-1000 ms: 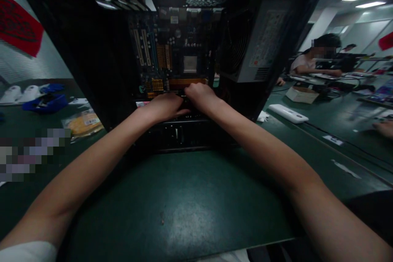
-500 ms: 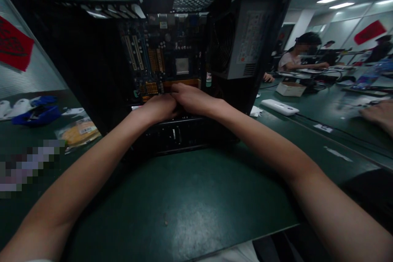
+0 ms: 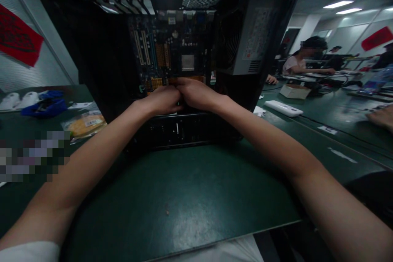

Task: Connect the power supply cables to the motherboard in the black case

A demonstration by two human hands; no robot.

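Since a second ago, the right hand (image 3: 201, 95) has shifted slightly toward the left hand (image 3: 166, 100), and the two now appear to meet; the case (image 3: 202, 129) is where it was. It stands on the bench (image 3: 184, 180), its open side facing the person. Both hands are inside near its lower edge, fingers curled; their fingertips are hidden, so I cannot tell whether they grip anything. The right hand partly covers the orange slot (image 3: 199, 77) on the board (image 3: 176, 54), below the pale chip (image 3: 188, 62). The power supply (image 3: 254, 45) sits at the upper right. Left of the case are a bagged item (image 3: 84, 125) and a blue bin (image 3: 44, 107); to its right, a white strip (image 3: 284, 108), a box (image 3: 294, 91) and, farther back, a co-worker (image 3: 302, 59).
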